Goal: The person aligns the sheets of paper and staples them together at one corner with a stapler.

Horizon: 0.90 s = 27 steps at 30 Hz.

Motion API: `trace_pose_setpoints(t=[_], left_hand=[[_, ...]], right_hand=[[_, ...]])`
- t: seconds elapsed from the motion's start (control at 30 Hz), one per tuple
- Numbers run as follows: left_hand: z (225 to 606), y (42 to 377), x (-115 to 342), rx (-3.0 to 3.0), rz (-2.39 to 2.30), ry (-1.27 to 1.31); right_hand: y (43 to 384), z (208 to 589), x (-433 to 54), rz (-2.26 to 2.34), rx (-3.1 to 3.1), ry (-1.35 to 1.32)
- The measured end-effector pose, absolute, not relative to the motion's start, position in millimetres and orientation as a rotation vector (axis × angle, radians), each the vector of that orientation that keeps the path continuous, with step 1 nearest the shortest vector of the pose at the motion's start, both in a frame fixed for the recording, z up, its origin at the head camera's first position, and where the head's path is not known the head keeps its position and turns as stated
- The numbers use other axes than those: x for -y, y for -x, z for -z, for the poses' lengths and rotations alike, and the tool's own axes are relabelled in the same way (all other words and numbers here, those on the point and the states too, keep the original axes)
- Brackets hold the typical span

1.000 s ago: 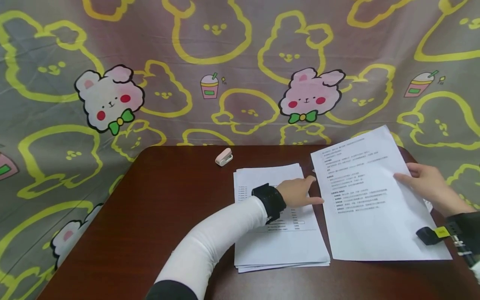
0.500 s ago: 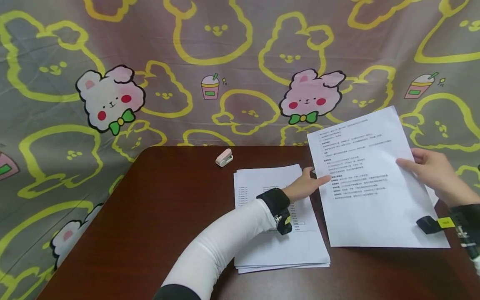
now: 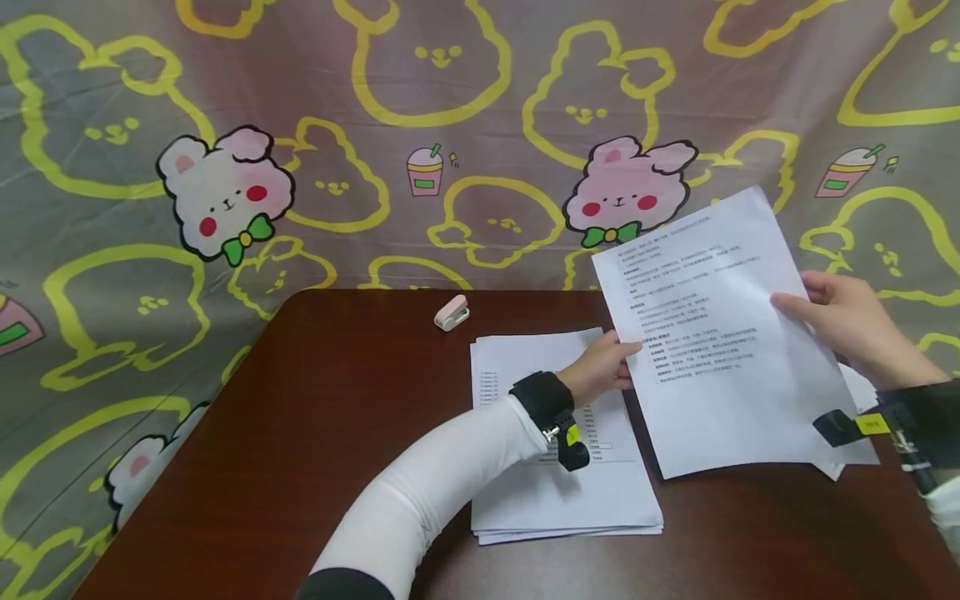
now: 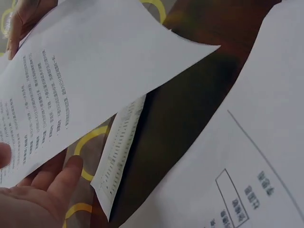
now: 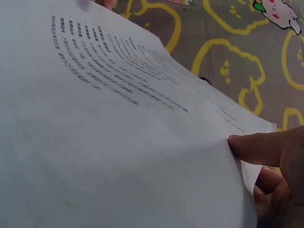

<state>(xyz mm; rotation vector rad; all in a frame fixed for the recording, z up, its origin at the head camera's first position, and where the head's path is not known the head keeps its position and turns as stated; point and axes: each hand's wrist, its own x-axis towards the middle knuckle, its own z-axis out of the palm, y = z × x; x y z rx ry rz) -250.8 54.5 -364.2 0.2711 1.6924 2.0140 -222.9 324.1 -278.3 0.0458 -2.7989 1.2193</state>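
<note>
Between both hands a printed sheet of paper (image 3: pixel 735 408) is held up, tilted, above the right part of the table. My left hand (image 3: pixel 600 367) pinches its left edge, thumb on the printed side and fingers behind, as the left wrist view shows too. On the opposite edge my right hand (image 3: pixel 855 321) grips the sheet, its thumb (image 5: pixel 261 147) pressing the front. A stack of printed papers (image 3: pixel 562 500) lies under my left forearm. Another printed paper (image 4: pixel 121 152) lies lower, mostly hidden behind the raised sheet.
A small pale pink stapler (image 3: pixel 452 313) sits near the back of the dark wooden table (image 3: pixel 337 417). Behind the table hangs a grey curtain (image 3: pixel 495 142) with yellow cartoon outlines.
The sheet has risen from low over the table and shifted slightly left. My left hand, earlier spread beside it, now pinches its left edge. My right hand has moved up with it.
</note>
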Motion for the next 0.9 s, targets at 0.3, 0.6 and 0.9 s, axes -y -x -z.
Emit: trace_pose_setpoints(t=[0.3,0.6,0.9], left_hand=[[360.3,246.7,-35.6,-1.643,-2.073,-0.223],[366.5,242.1,-1.0,-1.62,-2.06,-0.27],[362.1,240.2,30.5,-1.737,-1.997,-0.22]], right_hand=[[228.7,266.2,-302.5,-1.178,2.769,-0.209],[237.4,278.9,-282.6,-1.172,2.793,-0.251],[244.6,295.9,-266.1,-1.241,2.844,-0.285]])
